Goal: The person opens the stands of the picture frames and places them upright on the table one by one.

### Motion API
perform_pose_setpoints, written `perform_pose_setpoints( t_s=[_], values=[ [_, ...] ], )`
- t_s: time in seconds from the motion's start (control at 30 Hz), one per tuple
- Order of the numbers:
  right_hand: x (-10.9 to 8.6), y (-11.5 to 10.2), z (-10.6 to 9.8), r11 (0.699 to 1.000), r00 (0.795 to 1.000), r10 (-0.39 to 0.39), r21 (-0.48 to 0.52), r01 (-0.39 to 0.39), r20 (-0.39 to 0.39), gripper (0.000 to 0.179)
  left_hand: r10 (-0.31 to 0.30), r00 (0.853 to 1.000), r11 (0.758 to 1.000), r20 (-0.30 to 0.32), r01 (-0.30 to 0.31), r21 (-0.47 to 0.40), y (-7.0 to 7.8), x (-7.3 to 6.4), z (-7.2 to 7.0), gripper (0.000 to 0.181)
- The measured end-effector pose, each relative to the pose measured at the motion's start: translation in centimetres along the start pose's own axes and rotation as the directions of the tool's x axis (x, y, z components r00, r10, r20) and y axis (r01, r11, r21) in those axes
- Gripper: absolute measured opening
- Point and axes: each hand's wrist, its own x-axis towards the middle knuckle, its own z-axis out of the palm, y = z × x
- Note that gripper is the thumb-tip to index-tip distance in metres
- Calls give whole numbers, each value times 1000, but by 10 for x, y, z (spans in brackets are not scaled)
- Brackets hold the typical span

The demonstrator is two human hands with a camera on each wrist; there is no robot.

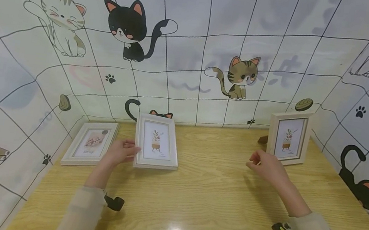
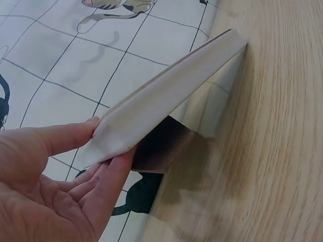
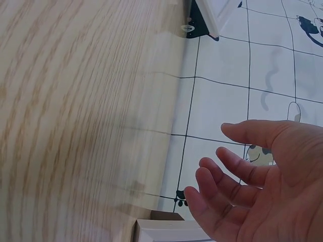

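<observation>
My left hand point(image 1: 120, 153) pinches the left edge of a white picture frame point(image 1: 158, 142) that shows a potted plant print. In the left wrist view the thumb lies on the front side and the fingers behind; the frame tilts back, with a dark brown support leg point(image 2: 162, 145) behind it. My right hand point(image 1: 270, 168) hovers with loosely curled fingers, holding nothing. Close beside it stands a cream picture frame point(image 1: 288, 138) with a similar plant print, propped upright. In the right wrist view, part of a frame point(image 3: 174, 231) shows below the hand.
Another white picture frame point(image 1: 91, 143) lies flat at the table's left, showing a pinkish print. The wooden table point(image 1: 195, 194) meets a wall covering point(image 1: 189, 53) with cat drawings at its back and sides.
</observation>
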Motion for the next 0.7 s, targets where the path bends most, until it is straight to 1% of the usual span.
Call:
perform_pose_setpoints(
  t_s=[0.1,0.23,0.47,0.6,0.7],
  values=[
    [0,0,1,1000,1000,-1,2,1,-4,25,6,999,1000,-37,-5,10,2,1,6,53],
    [-1,1,2,1000,1000,-2,4,2,-12,24,41,996,999,-73,-39,25,5,2,13,55],
    [-2,-2,4,1000,1000,-15,2,15,-23,24,131,989,991,-71,-131,-7,10,3,29,51],
    [-1,-4,5,1000,999,-27,-5,27,-28,24,165,984,986,-71,-166,-8,11,4,39,53],
    [0,-7,6,999,999,-36,-9,36,-27,23,188,979,982,-83,-188,6,14,4,48,55]
  ],
)
